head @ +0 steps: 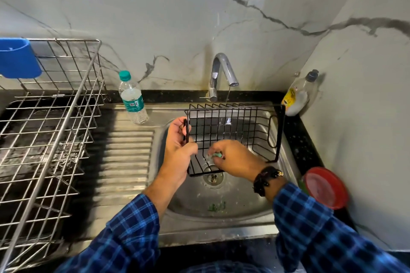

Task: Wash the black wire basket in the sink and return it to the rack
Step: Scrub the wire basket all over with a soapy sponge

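Over the sink [221, 208] bowl, just below the tap [223, 68] and its thin stream, we hold the black wire basket [235, 122] clear of the steel, its near corner hanging above the drain. We judge it light and stiff (thin coated wire, mostly air), but wet and likely soapy, so slippery. The thicker end frames and looped handles are the sensible places to take hold, not the fine floor wires. Our left hand [179, 146] does just that: fingers and thumb curl tight round the left end frame, wrist cocked inward, forearm coming up from below. Our right hand [235, 157] reaches in from the right, knuckles up, fingertips pinched on a small green scrubber [218, 154] pressed against the floor wires near the front edge. Off to the left the steel rack [51, 117] waits – the basket's place once rinsed.
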{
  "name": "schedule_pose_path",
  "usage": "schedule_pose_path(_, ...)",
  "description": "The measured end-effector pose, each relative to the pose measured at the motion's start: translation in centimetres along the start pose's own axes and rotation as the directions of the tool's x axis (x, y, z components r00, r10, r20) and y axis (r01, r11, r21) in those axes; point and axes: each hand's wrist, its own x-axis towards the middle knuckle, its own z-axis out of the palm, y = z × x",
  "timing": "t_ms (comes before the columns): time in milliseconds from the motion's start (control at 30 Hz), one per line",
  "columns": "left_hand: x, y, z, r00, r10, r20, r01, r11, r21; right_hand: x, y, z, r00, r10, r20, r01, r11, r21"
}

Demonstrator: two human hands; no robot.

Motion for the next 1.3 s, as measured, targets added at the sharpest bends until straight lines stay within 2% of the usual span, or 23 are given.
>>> schedule_pose_path(167,0.4,-0.4,1.3,0.999,-0.04,-0.004,0.039,0.996,-0.077,2.2,-0.8,1.4,0.965,-0.043,-0.257,0.026,0.997,-0.069)
schedule_pose_path(233,0.6,-0.5,1.9,0.999,-0.049,0.011,0.05,0.995,-0.083,3.0,-1.1,1.3,0.951,-0.04,-0.308,0.028,0.999,-0.045)
schedule_pose_path(300,0.9,-0.6,2.0,0.999,-0.053,-0.001,0.053,0.995,-0.082,2.9,-1.1,1.0,0.965,-0.043,-0.257,0.052,0.998,0.027)
schedule_pose_path(333,1.0,-0.6,2.0,0.998,-0.064,-0.019,0.062,0.993,-0.096,2.6,-1.1,0.8,0.98,-0.062,-0.189,0.068,0.997,0.024)
schedule_pose_path(400,1.0,-1.0,1.4,0.994,-0.096,-0.047,0.087,0.984,-0.155,2.0,-1.3,0.1,0.994,-0.103,-0.025,0.101,0.993,-0.062)
schedule_pose_path(467,0.9,-1.2,0.8,0.994,-0.1,-0.049,0.089,0.978,-0.186,1.6,-1.6,-1.1,0.981,-0.141,0.134,0.153,0.985,-0.085)
schedule_pose_path(567,1.1,-1.4,0.5,0.995,-0.094,-0.009,0.091,0.977,-0.192,1.1,-1.5,-3.1,0.942,-0.174,0.287,0.177,0.984,0.014)
schedule_pose_path(633,1.0,-1.1,0.8,0.995,-0.09,0.031,0.095,0.971,-0.22,1.4,-0.9,-3.6,0.969,-0.13,0.211,0.137,0.99,-0.021)
schedule_pose_path(733,1.5,-0.7,0.9,0.993,-0.101,0.059,0.112,0.969,-0.221,2.5,-0.5,-1.9,0.995,0.024,-0.094,-0.038,0.987,-0.154)
schedule_pose_path(767,1.7,-0.7,0.7,0.993,-0.107,0.057,0.116,0.97,-0.215,2.7,-0.6,-1.2,0.991,0.047,-0.123,-0.065,0.987,-0.145)
schedule_pose_path(800,1.8,-0.7,0.6,0.992,-0.109,0.057,0.119,0.97,-0.21,2.7,-0.7,-0.8,0.995,0.035,-0.09,-0.048,0.988,-0.147)
schedule_pose_path(900,1.5,-0.9,0.2,0.989,-0.137,0.059,0.147,0.962,-0.23,2.3,-0.6,-1.9,0.98,-0.077,0.181,0.104,0.985,-0.141)
schedule_pose_path(933,1.3,-1.0,0.1,0.987,-0.152,0.053,0.16,0.959,-0.233,2.2,-0.5,-2.4,0.971,-0.083,0.223,0.115,0.984,-0.134)
schedule_pose_path(967,1.2,-1.1,0.1,0.984,-0.171,0.042,0.176,0.958,-0.228,2.2,-0.3,-2.6,0.98,-0.063,0.19,0.089,0.988,-0.128)
schedule_pose_path(1000,1.1,-1.3,0.2,0.98,-0.194,0.032,0.197,0.956,-0.22,2.3,-0.1,-2.7,0.998,-0.022,0.067,0.029,0.994,-0.104)
schedule_pose_path(1033,1.0,-1.4,0.4,0.976,-0.217,0.029,0.218,0.952,-0.214,2.6,0.0,-2.5,0.99,0.036,-0.134,-0.041,0.999,-0.034)
schedule_pose_path(1067,0.9,-1.5,0.8,0.971,-0.236,0.031,0.238,0.948,-0.212,3.1,0.0,-2.1,0.933,0.117,-0.339,-0.095,0.992,0.082)
schedule_pose_path(1100,0.7,-1.5,1.3,0.967,-0.253,0.039,0.256,0.943,-0.215,3.4,-0.2,-1.8,0.846,0.206,-0.491,-0.113,0.971,0.213)
schedule_pose_path(1133,0.4,-1.5,1.9,0.961,-0.272,0.047,0.275,0.938,-0.212,3.9,-0.5,-1.4,0.767,0.312,-0.56,-0.126,0.93,0.345)
schedule_pose_path(1200,-0.3,-1.8,2.7,0.95,-0.309,0.05,0.313,0.929,-0.198,4.8,-0.9,-0.8,0.685,0.472,-0.555,-0.133,0.83,0.541)
schedule_pose_path(1233,-0.6,-1.9,2.8,0.946,-0.32,0.04,0.322,0.925,-0.201,5.1,-0.9,-0.5,0.685,0.471,-0.556,-0.135,0.832,0.538)
schedule_pose_path(1267,-0.6,-2.0,2.8,0.944,-0.328,0.029,0.326,0.921,-0.213,5.3,-0.8,-0.1,0.72,0.412,-0.559,-0.125,0.869,0.479)
schedule_pose_path(1300,-0.6,-2.1,2.6,0.941,-0.338,0.019,0.333,0.914,-0.229,5.3,-0.7,0.2,0.791,0.296,-0.536,-0.106,0.929,0.355)
